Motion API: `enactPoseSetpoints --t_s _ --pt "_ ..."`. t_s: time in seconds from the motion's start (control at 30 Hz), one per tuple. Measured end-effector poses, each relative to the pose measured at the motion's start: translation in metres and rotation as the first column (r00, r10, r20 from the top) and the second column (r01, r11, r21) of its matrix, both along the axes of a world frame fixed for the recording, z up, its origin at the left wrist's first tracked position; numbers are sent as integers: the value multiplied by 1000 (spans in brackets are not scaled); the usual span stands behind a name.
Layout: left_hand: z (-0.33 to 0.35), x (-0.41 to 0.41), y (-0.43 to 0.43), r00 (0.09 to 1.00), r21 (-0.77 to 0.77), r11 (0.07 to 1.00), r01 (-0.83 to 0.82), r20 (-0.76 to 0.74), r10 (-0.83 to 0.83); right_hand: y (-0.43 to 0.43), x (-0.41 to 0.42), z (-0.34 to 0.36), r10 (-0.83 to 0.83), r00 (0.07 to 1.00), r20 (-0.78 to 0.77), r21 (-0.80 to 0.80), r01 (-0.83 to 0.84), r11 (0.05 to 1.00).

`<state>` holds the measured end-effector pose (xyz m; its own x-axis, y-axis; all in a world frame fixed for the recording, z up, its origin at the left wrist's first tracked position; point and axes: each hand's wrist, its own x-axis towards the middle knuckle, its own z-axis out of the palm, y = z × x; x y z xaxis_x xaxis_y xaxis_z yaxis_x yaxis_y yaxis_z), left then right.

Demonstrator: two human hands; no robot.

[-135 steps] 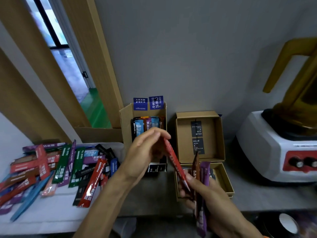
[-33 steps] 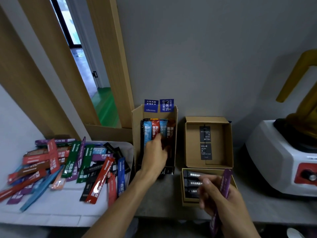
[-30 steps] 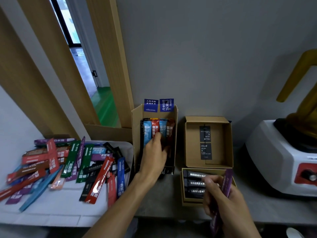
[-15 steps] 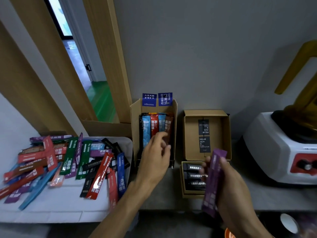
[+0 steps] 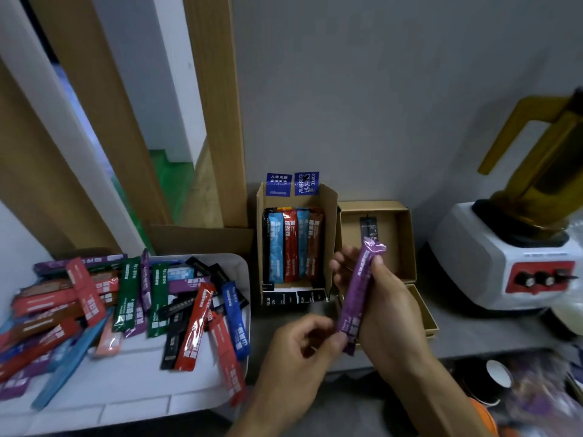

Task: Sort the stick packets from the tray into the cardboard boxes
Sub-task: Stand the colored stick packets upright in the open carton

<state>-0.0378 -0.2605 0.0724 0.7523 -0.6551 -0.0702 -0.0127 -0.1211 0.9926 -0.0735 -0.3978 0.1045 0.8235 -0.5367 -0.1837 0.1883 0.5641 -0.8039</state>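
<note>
One purple stick packet (image 5: 359, 291) is held upright above the bench (image 5: 467, 332), gripped in the right hand's (image 5: 388, 307) fingers while the left hand's (image 5: 296, 357) fingers pinch its lower end, seemingly a handover before filing. Five packets (image 5: 291, 247) stand in the tall box (image 5: 329, 216); the second, hinged box (image 5: 407, 247) lies open; an uncountable heap (image 5: 126, 304) covers the tray (image 5: 142, 392).

left hand (image 5: 296, 351): left tall box (image 5: 329, 228), pinches purple packet (image 5: 359, 291) | right hand (image 5: 386, 305): raised it
</note>
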Motion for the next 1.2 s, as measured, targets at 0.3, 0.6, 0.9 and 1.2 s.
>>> enactPoseSetpoints --t_s 0.3,0.6,0.9,1.2 --pt "1 33 68 964 -64 965 -256 55 259 7 -21 10 -62 929 -364 -795 -275 541" --pt "18 69 72 894 -71 981 -182 404 195 53 18 -13 -69 886 -458 -877 -438 199" --pt "4 84 49 881 32 932 -362 337 331 26 118 -53 -140 933 -331 -834 -220 505" --pt "-7 86 43 864 116 886 -449 312 396 22 136 -84 -201 944 -262 -952 -219 214"
